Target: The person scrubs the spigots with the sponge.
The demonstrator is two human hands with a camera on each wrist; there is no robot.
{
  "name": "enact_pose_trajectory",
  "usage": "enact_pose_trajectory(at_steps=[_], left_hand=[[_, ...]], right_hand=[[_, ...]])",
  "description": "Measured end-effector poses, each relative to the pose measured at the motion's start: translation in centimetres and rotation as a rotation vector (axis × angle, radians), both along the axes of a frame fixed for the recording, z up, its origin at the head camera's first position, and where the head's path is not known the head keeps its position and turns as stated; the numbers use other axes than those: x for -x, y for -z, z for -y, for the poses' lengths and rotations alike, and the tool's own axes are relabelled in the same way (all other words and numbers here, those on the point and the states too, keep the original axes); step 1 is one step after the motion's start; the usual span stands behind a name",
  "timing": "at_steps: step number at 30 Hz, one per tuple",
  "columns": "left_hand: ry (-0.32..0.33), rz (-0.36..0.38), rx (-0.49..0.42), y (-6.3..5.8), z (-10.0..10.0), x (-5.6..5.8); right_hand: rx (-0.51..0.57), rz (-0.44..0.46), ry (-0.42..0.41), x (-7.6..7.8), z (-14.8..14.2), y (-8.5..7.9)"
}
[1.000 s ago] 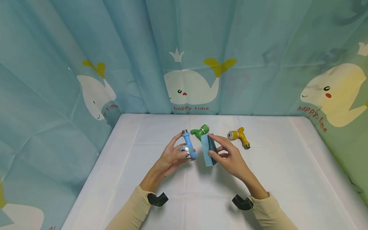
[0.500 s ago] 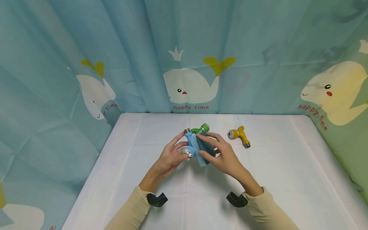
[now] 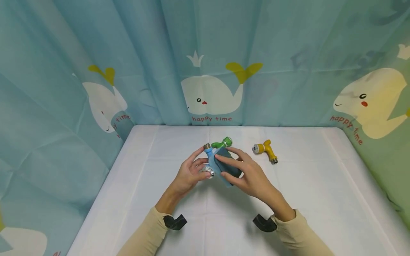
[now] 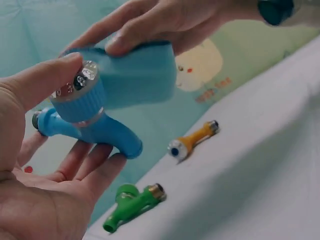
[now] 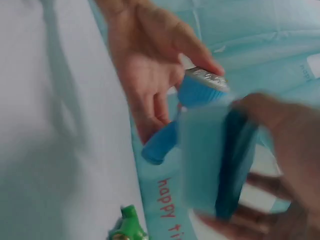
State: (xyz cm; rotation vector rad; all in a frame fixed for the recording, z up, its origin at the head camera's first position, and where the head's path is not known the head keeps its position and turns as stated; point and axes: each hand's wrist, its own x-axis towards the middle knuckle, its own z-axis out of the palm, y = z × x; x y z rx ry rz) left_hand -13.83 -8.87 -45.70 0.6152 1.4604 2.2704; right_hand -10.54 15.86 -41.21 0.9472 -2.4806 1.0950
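Observation:
My left hand (image 3: 187, 176) holds a light-blue tap (image 4: 112, 132) up off the table, its thumb on the silver-topped knob and its fingers under the body. In my right hand (image 3: 253, 174) is a two-layer scouring sponge (image 3: 231, 170), light blue on one side and dark teal on the other. Its light side faces the tap, right by the knob and body. In the head view the sponge hides much of the tap's body. The right wrist view shows the sponge (image 5: 202, 155) blurred, with fingers and thumb gripping its dark side.
A green tap (image 3: 223, 143) lies on the white-covered table (image 3: 153, 199) just behind the hands. Farther right lies a yellow tap (image 3: 267, 151). A light-blue curtain (image 3: 144, 71) with whale prints hangs along the table's back.
My right hand has brought the sponge leftward to the blue tap and tilted it, so it covers more of the tap. The left hand has turned the tap slightly.

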Motion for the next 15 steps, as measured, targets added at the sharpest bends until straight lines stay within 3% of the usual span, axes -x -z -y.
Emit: enact_pose_trajectory(at_steps=[4, 8, 12, 15], left_hand=[[0.028, -0.003, -0.062, -0.1, 0.0, 0.0], [0.065, 0.021, -0.132, -0.2, -0.1, 0.0], [0.046, 0.044, -0.195, -0.6, -0.5, 0.0], [0.012, 0.076, -0.236, -1.0, -0.9, -0.1]], right_hand=[[0.054, 0.019, -0.004, 0.1, -0.1, 1.0], [0.082, 0.036, 0.084, 0.1, -0.2, 1.5], [0.154, 0.046, 0.12, 0.0, 0.5, 1.1], [0.118, -0.011, 0.183, 0.0, 1.0, 1.2]])
